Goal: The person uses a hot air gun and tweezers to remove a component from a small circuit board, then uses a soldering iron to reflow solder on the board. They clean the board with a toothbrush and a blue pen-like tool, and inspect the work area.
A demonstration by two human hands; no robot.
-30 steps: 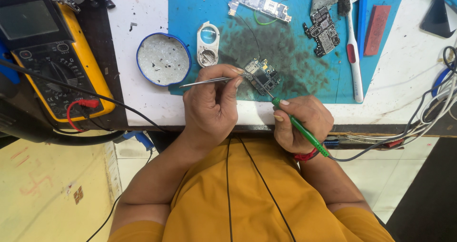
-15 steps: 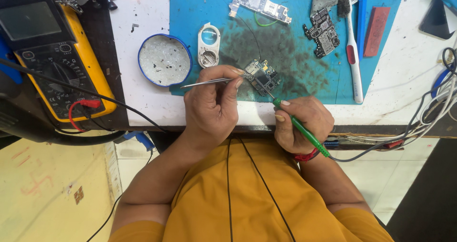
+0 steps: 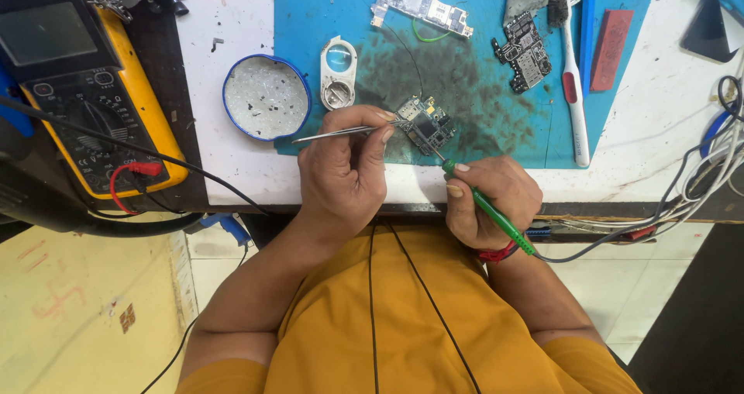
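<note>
My left hand (image 3: 345, 169) pinches metal tweezers (image 3: 341, 133), whose tips reach the left edge of a small circuit board (image 3: 426, 124) lying on the blue work mat (image 3: 480, 76). My right hand (image 3: 492, 196) grips a green soldering iron (image 3: 488, 208) like a pen, its thin tip touching the lower right corner of that board. Both hands rest at the near edge of the table.
A round blue-rimmed tin (image 3: 266, 97) and a white plastic frame (image 3: 339, 72) sit left of the board. A yellow multimeter (image 3: 85, 92) lies at far left. Two more circuit boards (image 3: 422, 8), (image 3: 525, 53), a toothbrush (image 3: 570, 76) and a red bar (image 3: 611, 39) lie further back. Cables (image 3: 697, 192) trail at right.
</note>
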